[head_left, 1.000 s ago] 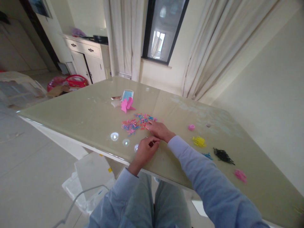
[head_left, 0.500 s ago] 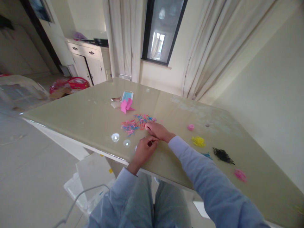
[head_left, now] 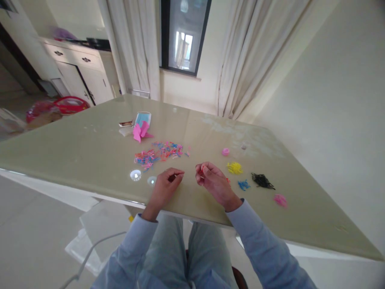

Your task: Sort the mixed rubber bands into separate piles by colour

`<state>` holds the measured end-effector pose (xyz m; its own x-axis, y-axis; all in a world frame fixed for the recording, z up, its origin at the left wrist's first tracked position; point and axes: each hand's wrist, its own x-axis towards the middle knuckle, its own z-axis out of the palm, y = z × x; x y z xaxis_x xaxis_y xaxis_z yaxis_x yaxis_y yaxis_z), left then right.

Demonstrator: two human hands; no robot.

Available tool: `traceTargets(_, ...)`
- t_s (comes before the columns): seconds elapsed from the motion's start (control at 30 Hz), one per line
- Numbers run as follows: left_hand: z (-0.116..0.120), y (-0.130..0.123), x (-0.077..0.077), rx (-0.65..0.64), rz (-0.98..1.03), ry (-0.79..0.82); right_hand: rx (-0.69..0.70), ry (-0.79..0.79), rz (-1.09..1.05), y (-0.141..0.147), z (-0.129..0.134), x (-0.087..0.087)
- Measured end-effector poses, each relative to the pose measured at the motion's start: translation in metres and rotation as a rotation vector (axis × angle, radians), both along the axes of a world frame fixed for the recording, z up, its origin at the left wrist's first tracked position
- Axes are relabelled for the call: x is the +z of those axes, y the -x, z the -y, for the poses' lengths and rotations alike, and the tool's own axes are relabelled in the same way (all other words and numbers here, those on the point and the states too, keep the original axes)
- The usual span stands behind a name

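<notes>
My right hand [head_left: 213, 178] is pinched on a small red piece, raised a little over the table. Beside it my left hand [head_left: 166, 185] rests near the table edge, thumb and fingertips drawn together; anything between them is too small to make out. Beyond the left hand lies a mixed pile of pink, blue and red pieces [head_left: 165, 151]. To the right are sorted heaps: yellow pieces [head_left: 235, 167], blue pieces [head_left: 243, 184], black pieces [head_left: 262, 181] and pink pieces [head_left: 280, 200]. A few red pieces show partly behind my right hand.
On the glossy table [head_left: 99, 148] lie a blue face mask [head_left: 143, 119], a folded pink item [head_left: 141, 131] and a small pink ring-shaped thing [head_left: 225, 151]. A white cabinet [head_left: 81, 72] and curtains stand behind.
My right hand has left the mixed pile and moved right, now with a red piece in its fingers. The view has turned right, and the hands are farther apart.
</notes>
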<state>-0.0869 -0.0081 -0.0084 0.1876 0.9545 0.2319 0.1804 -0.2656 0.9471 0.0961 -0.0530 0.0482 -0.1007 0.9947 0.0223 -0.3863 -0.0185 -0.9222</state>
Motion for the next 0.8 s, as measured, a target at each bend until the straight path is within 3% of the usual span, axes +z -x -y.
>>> traceTargets(0.23, 0.002, 0.002, 0.005, 0.032, -0.015, 0.028, -0.041, -0.017, -0.150, -0.017, 0.039, 0.009)
traceTargets(0.53, 0.002, 0.006, 0.006, 0.055, -0.038, 0.044, -0.245, 0.046, -0.201, -0.040, 0.086, -0.003)
traceTargets(0.8, 0.004, 0.004, 0.009, 0.101, -0.085, 0.067, -0.446, 0.100, -0.014, -0.065, 0.091, -0.018)
